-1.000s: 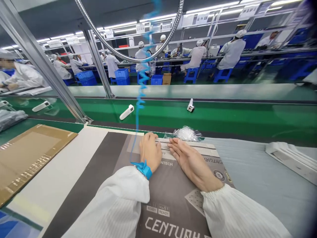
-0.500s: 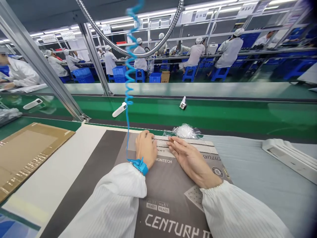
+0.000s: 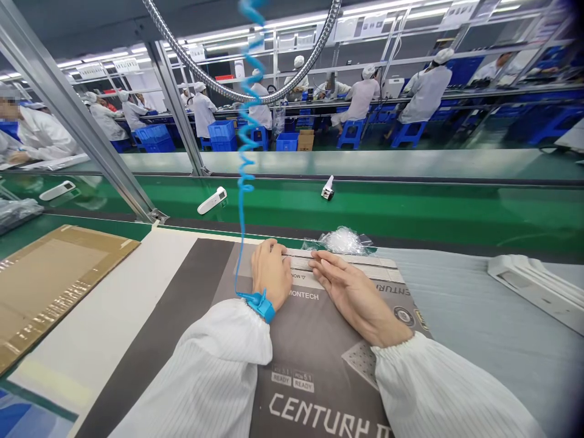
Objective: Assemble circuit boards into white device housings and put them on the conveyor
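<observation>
Working with both bare hands at the far end of some big gray printed cardboard [image 3: 319,340], laid flat on the desk [image 3: 479,316] and reaching almost to the desk's far edge, by the green belt [image 3: 410,210]. Seems to be at the step of pressing or lining up the pale strip [image 3: 383,274] there. On the left hand [image 3: 271,274], bent fingers close together at that end; cannot tell whether pinching it. On the right hand [image 3: 358,301], long, nearly straight fingers held together, with nothing gripped. For the next move, would likely need soft, even pushing from both sides, to keep the strip from slipping. Compared with half a second ago, almost the same pose in both hands, but a small swing to the right in the blue curly cord [image 3: 246,140] and a little slide to the left for the white gadgets [image 3: 212,201] on the belt.
</observation>
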A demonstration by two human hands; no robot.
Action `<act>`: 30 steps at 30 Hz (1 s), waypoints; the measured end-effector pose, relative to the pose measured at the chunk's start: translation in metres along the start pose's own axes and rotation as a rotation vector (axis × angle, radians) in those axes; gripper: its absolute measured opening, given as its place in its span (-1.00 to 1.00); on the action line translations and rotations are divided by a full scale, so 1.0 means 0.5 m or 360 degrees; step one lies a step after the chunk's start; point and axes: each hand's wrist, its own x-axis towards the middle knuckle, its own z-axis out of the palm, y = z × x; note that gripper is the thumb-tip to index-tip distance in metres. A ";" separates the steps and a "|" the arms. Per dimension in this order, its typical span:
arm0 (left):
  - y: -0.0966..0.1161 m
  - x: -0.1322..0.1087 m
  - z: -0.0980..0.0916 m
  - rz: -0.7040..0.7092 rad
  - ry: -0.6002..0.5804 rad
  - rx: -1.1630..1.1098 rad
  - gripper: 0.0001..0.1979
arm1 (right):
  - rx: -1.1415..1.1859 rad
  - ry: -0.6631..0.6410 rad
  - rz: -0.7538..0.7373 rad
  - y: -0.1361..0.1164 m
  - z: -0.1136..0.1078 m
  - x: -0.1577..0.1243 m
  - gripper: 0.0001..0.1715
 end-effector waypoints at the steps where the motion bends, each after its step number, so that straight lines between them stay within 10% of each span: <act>1: 0.000 0.000 0.000 -0.0001 0.0000 -0.0001 -0.86 | 0.0005 0.0014 0.0001 -0.001 0.001 0.000 -0.75; 30: -0.002 -0.001 0.003 0.0006 0.0025 -0.0047 -0.84 | -0.0034 0.0015 0.0023 0.000 0.004 0.000 -0.67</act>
